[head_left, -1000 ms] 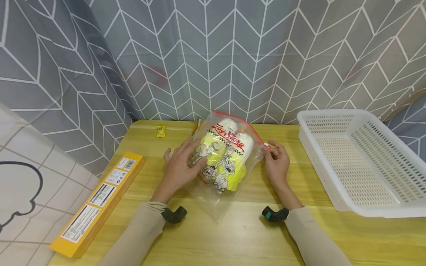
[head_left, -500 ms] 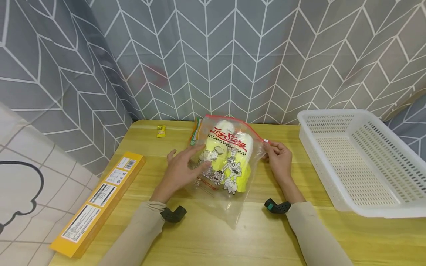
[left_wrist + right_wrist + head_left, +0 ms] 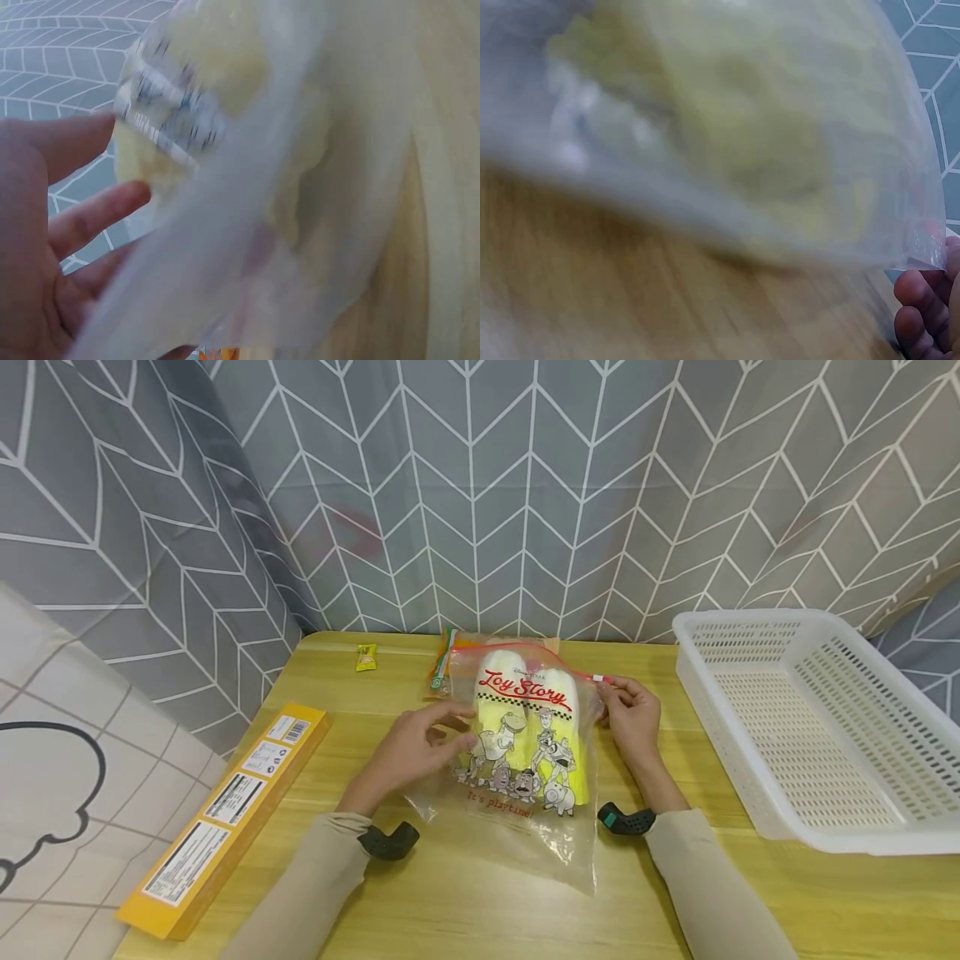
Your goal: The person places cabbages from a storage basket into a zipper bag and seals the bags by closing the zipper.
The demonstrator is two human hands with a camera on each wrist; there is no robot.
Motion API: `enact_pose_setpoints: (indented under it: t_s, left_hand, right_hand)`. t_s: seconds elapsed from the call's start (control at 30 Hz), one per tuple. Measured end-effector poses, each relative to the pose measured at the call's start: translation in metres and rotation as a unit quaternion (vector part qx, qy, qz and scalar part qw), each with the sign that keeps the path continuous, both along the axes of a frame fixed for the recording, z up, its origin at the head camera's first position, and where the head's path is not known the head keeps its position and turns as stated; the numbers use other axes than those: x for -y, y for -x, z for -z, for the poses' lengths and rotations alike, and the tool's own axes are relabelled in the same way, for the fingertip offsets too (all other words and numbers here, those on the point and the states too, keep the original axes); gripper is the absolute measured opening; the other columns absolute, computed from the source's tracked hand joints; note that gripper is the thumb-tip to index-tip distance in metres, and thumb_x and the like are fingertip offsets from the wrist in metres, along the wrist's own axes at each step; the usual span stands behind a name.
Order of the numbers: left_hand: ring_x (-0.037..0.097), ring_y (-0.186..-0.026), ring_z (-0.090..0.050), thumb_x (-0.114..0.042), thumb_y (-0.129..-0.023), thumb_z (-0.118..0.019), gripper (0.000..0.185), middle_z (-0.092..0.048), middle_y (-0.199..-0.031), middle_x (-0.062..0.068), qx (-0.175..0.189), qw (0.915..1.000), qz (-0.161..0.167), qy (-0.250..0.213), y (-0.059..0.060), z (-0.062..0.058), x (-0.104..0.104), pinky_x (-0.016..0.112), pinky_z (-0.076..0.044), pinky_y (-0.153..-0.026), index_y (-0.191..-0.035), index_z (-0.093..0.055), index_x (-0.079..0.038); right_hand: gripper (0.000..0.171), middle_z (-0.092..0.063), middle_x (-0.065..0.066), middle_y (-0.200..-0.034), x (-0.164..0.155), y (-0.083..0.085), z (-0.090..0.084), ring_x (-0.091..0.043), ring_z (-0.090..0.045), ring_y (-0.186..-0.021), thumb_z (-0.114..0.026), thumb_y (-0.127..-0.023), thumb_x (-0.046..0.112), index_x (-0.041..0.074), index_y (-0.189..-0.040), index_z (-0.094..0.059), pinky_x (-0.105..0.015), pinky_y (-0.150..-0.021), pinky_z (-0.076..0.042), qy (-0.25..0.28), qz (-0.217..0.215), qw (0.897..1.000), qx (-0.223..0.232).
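The right hand (image 3: 632, 720) pinches the bag's (image 3: 525, 760) top right corner by the red zip. The left hand (image 3: 420, 747) holds the bag's left edge, thumb and fingers curled onto the plastic. The bag, printed with cartoon figures, holds yellow slippers (image 3: 525, 718) and lies mid-bench (image 3: 480, 893). A white basket (image 3: 817, 727) stands to the right, a yellow box (image 3: 225, 818) to the left, and a small yellow packet (image 3: 365, 657) near the curtain (image 3: 525, 485).
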State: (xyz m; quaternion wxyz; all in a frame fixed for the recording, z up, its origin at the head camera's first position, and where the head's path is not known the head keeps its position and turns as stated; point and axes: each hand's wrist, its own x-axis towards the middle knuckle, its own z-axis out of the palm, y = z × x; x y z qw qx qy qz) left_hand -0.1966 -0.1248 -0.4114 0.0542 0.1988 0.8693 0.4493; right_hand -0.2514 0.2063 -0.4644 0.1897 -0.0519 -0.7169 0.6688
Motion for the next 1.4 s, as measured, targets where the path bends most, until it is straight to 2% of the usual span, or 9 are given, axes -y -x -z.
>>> enact_pose_setpoints:
  t_s: [0.23,0.4,0.53,0.7,0.9,1.0,1.17,1.3,1.4]
  left_hand:
    - [0.025,-0.068,-0.070,-0.027,-0.096,-0.071,0.034,-0.070,-0.124,0.009,0.108,0.9882,0.089,-0.063,-0.002,-0.002,0.002,0.041,-0.061,-0.061,-0.128,-0.065,-0.017]
    - [0.027,-0.071,-0.070,-0.022,-0.098,-0.069,0.031,-0.071,-0.122,0.012,0.109,0.9844,0.120,-0.068,0.000,0.001,0.005,0.042,-0.061,-0.061,-0.128,-0.065,-0.014]
    - [0.024,-0.074,-0.068,-0.019,-0.099,-0.067,0.023,-0.072,-0.108,0.009,0.077,0.9909,0.085,-0.070,0.004,0.006,0.007,0.033,-0.059,-0.065,-0.121,-0.069,-0.012]
    - [0.018,-0.078,-0.053,-0.017,-0.097,-0.069,0.014,-0.055,-0.087,0.006,0.033,0.9969,-0.003,-0.071,0.010,0.012,0.007,0.024,-0.046,-0.068,-0.106,-0.063,-0.008]
    - [0.036,-0.119,-0.060,-0.021,-0.100,-0.066,0.057,-0.049,-0.137,0.019,0.074,0.9902,-0.029,-0.115,0.016,0.015,0.004,0.046,-0.052,-0.101,-0.145,-0.033,-0.010]
    - [0.043,-0.128,-0.058,-0.021,-0.103,-0.060,0.070,-0.046,-0.150,0.026,0.119,0.9792,-0.020,-0.163,0.021,0.013,0.003,0.052,-0.052,-0.103,-0.156,-0.015,-0.016]
    - [0.021,-0.100,-0.071,-0.019,-0.107,-0.052,0.065,-0.060,-0.137,0.028,0.155,0.9642,-0.061,-0.207,0.035,0.009,-0.001,0.036,-0.059,-0.090,-0.159,-0.014,-0.014]
    - [0.007,-0.075,-0.065,-0.024,-0.108,-0.050,0.054,-0.067,-0.110,0.017,0.158,0.9597,-0.117,-0.201,0.045,0.007,-0.008,0.024,-0.056,-0.077,-0.154,-0.033,-0.002]
    - [0.007,-0.071,-0.063,-0.024,-0.107,-0.053,0.043,-0.065,-0.093,0.000,0.154,0.9606,-0.132,-0.190,0.048,0.006,-0.014,0.021,-0.055,-0.074,-0.140,-0.053,0.003]
  right_hand:
    - [0.024,-0.070,0.011,-0.070,0.003,-0.012,-0.017,-0.007,-0.058,-0.045,-0.064,-0.098,0.005,-0.014,-0.114,-0.067,-0.022,-0.045,-0.052,0.006,-0.018,1.000,0.003]
    - [0.024,-0.071,0.009,-0.072,0.004,-0.020,-0.025,-0.007,-0.058,-0.045,-0.062,-0.098,0.002,-0.018,-0.113,-0.065,-0.021,-0.044,-0.051,0.005,-0.029,1.000,-0.004]
    - [0.025,-0.070,0.011,-0.072,-0.001,-0.015,-0.014,-0.006,-0.059,-0.047,-0.063,-0.099,0.004,-0.015,-0.113,-0.066,-0.020,-0.045,-0.051,0.003,-0.026,1.000,-0.007]
    - [0.027,-0.069,0.014,-0.072,-0.005,-0.007,-0.001,-0.004,-0.059,-0.048,-0.065,-0.099,0.010,-0.011,-0.115,-0.068,-0.020,-0.045,-0.051,0.001,-0.016,1.000,-0.005]
    - [0.026,-0.069,0.012,-0.072,-0.001,-0.014,-0.008,-0.005,-0.057,-0.047,-0.065,-0.099,0.011,-0.011,-0.114,-0.068,-0.020,-0.046,-0.050,0.002,-0.014,1.000,-0.002]
    - [0.026,-0.068,0.011,-0.071,0.001,-0.014,-0.009,-0.005,-0.054,-0.047,-0.065,-0.100,0.012,-0.010,-0.112,-0.068,-0.019,-0.046,-0.050,-0.003,-0.010,1.000,0.000]
    - [0.023,-0.068,0.012,-0.070,0.002,-0.008,-0.002,-0.004,-0.052,-0.045,-0.067,-0.099,0.017,-0.005,-0.106,-0.069,-0.018,-0.045,-0.048,0.009,-0.007,1.000,-0.012]
    - [0.017,-0.071,0.011,-0.070,0.000,-0.006,-0.004,-0.005,-0.054,-0.047,-0.069,-0.098,0.018,0.001,-0.102,-0.071,-0.019,-0.045,-0.048,0.048,-0.028,0.998,-0.002]
    - [0.011,-0.071,0.009,-0.070,0.000,-0.005,-0.007,-0.005,-0.057,-0.052,-0.069,-0.097,0.018,0.008,-0.099,-0.073,-0.018,-0.048,-0.048,0.082,-0.053,0.995,0.010]
